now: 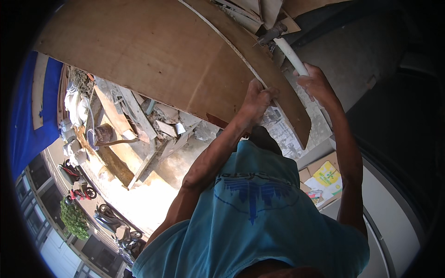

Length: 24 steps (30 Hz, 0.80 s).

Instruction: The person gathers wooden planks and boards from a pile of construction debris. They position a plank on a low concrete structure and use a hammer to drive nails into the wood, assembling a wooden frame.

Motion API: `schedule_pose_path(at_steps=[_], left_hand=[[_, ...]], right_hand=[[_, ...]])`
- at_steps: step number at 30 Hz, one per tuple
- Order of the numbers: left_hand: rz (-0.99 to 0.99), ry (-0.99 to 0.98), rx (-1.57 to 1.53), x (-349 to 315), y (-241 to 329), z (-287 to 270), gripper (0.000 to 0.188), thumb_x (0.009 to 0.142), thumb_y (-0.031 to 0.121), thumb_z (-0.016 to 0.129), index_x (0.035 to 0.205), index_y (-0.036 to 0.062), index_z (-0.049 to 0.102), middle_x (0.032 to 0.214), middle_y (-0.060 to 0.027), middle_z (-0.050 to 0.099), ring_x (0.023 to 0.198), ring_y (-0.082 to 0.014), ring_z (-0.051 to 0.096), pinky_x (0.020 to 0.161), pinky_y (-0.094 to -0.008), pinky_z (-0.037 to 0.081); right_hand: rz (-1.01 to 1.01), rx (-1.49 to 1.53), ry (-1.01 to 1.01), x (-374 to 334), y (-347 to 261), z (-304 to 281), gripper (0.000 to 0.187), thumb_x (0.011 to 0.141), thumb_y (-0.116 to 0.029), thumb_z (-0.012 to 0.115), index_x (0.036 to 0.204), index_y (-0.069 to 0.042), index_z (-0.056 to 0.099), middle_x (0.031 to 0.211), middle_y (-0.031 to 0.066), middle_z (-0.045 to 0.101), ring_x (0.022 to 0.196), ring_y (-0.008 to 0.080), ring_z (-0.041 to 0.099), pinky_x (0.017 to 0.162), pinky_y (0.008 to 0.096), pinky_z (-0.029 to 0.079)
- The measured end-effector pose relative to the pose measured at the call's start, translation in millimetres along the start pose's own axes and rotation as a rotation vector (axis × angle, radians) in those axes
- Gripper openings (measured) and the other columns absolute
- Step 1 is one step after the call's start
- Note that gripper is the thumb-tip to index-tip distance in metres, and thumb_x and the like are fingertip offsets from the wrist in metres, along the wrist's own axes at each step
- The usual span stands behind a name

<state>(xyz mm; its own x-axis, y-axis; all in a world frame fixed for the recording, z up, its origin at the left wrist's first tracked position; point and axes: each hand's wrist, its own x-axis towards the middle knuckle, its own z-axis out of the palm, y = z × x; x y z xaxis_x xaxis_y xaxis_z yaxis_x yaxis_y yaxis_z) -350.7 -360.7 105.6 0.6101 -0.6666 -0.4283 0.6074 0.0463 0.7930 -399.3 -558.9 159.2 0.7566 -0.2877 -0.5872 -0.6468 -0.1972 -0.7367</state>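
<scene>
A large brown plywood board (157, 51) spans the upper middle, a pale edge strip (232, 45) curving along it. My left hand (256, 101) is closed over this strip, its fingers curled at the edge; whether a small thing is pinched there too is hidden. On the strip's other side lies a narrower brown wooden panel (278, 78). My right hand (316, 83) is wrapped round the white handle of a hammer (291, 55). The hammer's dark head (272, 34) is raised beyond the narrower panel's right edge.
Wood scraps (143, 123), a bucket (103, 134) and rubble litter the ground at left. A blue tarp (28, 111) hangs at far left, with parked motorbikes (83, 191) below it. An open cardboard box (324, 180) sits at right. More boards (252, 14) lie at the top.
</scene>
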Motion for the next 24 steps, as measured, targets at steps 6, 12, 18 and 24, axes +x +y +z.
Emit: schedule_pose_path(at_steps=[6, 12, 18, 24], left_hand=[[0.165, -0.018, -0.065, -11.6, 11.7, 6.5, 0.033, 0.082, 0.007, 0.058, 0.112, -0.004, 0.05, 0.097, -0.0113, 0.064, 0.08, -0.0151, 0.061, 0.065, -0.0282, 0.05], [-0.018, -0.095, 0.073, -2.1, 18.2, 3.6, 0.049, 0.089, 0.026, 0.062, 0.119, -0.0065, 0.043, 0.107, -0.0163, 0.061, 0.1, -0.0228, 0.061, 0.086, -0.0368, 0.052], [0.096, -0.074, 0.004, -12.5, 20.5, 7.6, 0.042, 0.087, 0.02, 0.061, 0.117, -0.0067, 0.046, 0.105, -0.0155, 0.062, 0.099, -0.0215, 0.061, 0.084, -0.0352, 0.052], [0.082, -0.064, -0.047, -7.6, 14.9, 5.6, 0.04, 0.086, 0.018, 0.06, 0.115, -0.0065, 0.048, 0.105, -0.0153, 0.062, 0.097, -0.0218, 0.061, 0.083, -0.0352, 0.052]], right_hand=[[-0.063, 0.184, 0.205, 3.5, 15.4, 16.7, 0.024, 0.079, -0.011, 0.053, 0.1, 0.0, 0.056, 0.063, 0.0007, 0.047, 0.044, 0.0087, 0.043, 0.037, 0.0277, 0.037], [-0.026, 0.049, 0.033, 1.4, 9.3, 4.5, 0.021, 0.081, -0.011, 0.055, 0.1, -0.003, 0.057, 0.062, -0.0006, 0.045, 0.044, 0.0071, 0.041, 0.036, 0.0249, 0.036], [-0.066, 0.145, 0.132, 2.1, 12.9, 15.8, 0.019, 0.079, -0.013, 0.056, 0.095, -0.001, 0.055, 0.063, -0.001, 0.046, 0.044, 0.0072, 0.042, 0.035, 0.0259, 0.035], [-0.06, 0.229, 0.041, 0.1, 3.3, 3.0, 0.019, 0.078, -0.012, 0.055, 0.094, -0.001, 0.055, 0.062, -0.0018, 0.044, 0.044, 0.007, 0.041, 0.036, 0.0254, 0.036]])
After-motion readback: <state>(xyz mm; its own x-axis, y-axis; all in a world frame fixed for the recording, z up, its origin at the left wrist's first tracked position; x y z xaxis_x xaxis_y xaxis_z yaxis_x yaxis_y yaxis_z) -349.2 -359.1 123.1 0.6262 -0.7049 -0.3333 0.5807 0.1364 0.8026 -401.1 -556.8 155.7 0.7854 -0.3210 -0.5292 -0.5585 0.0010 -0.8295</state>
